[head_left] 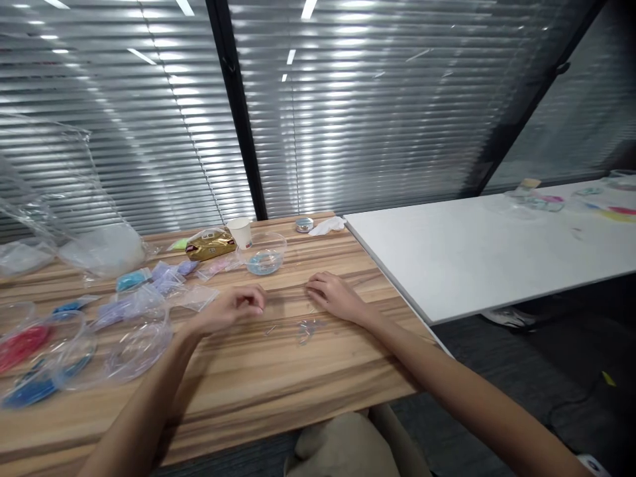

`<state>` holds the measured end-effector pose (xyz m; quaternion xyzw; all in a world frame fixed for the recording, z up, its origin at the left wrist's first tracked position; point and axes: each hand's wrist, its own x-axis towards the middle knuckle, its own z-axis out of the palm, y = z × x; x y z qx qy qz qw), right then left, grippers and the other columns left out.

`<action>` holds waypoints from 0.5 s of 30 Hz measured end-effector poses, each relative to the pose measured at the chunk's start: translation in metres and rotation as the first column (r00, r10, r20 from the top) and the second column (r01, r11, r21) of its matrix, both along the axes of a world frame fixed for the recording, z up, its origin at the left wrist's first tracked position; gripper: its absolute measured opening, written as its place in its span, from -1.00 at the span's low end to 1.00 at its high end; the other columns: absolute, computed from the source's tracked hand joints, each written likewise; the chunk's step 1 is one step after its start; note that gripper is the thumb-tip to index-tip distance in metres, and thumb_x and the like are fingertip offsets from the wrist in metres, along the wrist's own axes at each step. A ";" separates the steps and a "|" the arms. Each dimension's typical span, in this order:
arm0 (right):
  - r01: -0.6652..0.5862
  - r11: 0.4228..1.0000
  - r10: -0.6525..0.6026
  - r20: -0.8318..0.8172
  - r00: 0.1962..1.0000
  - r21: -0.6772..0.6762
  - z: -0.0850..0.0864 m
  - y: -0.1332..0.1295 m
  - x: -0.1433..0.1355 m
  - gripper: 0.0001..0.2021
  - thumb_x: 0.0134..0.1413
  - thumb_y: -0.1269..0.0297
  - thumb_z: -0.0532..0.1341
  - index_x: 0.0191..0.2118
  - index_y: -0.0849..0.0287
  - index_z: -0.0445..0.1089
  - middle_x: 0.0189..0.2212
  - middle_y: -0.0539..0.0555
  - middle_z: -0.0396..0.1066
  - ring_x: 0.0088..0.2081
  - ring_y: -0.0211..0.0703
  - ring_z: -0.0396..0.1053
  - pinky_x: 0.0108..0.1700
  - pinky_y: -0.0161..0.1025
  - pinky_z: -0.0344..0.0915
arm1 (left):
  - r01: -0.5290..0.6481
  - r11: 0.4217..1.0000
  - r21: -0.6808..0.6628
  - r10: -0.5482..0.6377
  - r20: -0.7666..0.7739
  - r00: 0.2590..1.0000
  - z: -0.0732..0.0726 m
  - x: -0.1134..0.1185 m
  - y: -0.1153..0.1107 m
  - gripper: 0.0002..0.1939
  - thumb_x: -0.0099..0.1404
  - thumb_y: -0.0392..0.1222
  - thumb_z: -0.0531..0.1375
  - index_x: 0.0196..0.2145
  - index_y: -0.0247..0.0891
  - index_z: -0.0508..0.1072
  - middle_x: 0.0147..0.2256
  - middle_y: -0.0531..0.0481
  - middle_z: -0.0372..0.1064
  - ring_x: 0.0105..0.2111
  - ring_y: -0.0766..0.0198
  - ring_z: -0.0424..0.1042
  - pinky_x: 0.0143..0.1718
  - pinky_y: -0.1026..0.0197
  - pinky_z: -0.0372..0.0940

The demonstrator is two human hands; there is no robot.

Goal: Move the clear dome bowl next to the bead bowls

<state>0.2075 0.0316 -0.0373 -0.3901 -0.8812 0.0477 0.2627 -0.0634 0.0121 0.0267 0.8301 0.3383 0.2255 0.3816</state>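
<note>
Over the wooden table [233,377], my left hand [233,308] is closed with its fingers curled toward the thumb. Whatever it may hold is too small to make out. To its right, my right hand [335,296] is low over the tabletop, fingers bent and together, its fingertips at or near the wood. I cannot tell what is under them. Between and just below the hands lie several small clear pieces [308,329] and a thin clear sliver [269,330]. Beyond the hands sits a clear round dish [265,260] with light-blue contents.
Clear dishes with red pieces [24,348] and blue pieces [32,387] stand at left, near small lilac bags [166,277]. Behind are a gold packet [211,245], a paper cup [240,232], a small round tin [304,225] and crumpled tissue [328,226]. A white table [472,258] adjoins at right.
</note>
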 end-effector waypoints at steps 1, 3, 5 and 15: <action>0.002 1.000 -0.003 -0.009 1.000 -0.012 0.000 0.000 0.000 -0.78 0.26 0.32 0.04 -0.18 0.21 0.42 -0.22 0.10 0.44 -0.15 -0.17 0.34 -0.08 -0.26 0.21 | -0.116 0.992 0.046 0.111 0.094 0.989 0.006 -0.003 0.001 -0.74 0.21 -0.03 0.19 -0.44 -0.31 0.41 -0.36 -0.05 0.39 -0.30 0.24 0.37 -0.24 0.23 0.27; 0.002 0.999 -0.003 -0.020 1.000 -0.045 0.002 0.000 -0.001 -0.76 0.27 0.33 0.02 -0.20 0.21 0.43 -0.23 0.09 0.45 -0.17 -0.18 0.36 -0.10 -0.29 0.20 | -0.373 0.917 0.139 0.332 0.249 0.910 0.021 -0.002 0.008 -0.74 0.20 -0.03 0.20 -0.43 -0.31 0.41 -0.37 -0.05 0.42 -0.30 0.21 0.39 -0.25 0.22 0.28; 0.006 0.997 -0.006 -0.011 1.000 -0.077 0.005 -0.001 -0.001 -0.75 0.27 0.32 0.01 -0.22 0.21 0.43 -0.25 0.09 0.47 -0.20 -0.20 0.38 -0.14 -0.31 0.20 | -0.567 0.783 0.255 0.492 0.303 0.816 0.035 0.005 0.021 -0.77 0.18 -0.05 0.21 -0.40 -0.30 0.44 -0.39 -0.03 0.44 -0.33 0.21 0.40 -0.27 0.22 0.28; 0.039 0.991 -0.042 -0.021 0.999 -0.130 0.010 -0.002 0.005 -0.77 0.24 0.33 0.04 -0.29 0.19 0.45 -0.29 0.09 0.48 -0.24 -0.18 0.39 -0.23 -0.34 0.15 | -0.530 0.438 0.726 0.647 0.155 0.747 0.021 0.034 0.080 -0.82 0.25 -0.16 0.16 -0.39 -0.25 0.53 -0.22 -0.14 0.47 -0.16 0.04 0.35 -0.09 0.00 0.16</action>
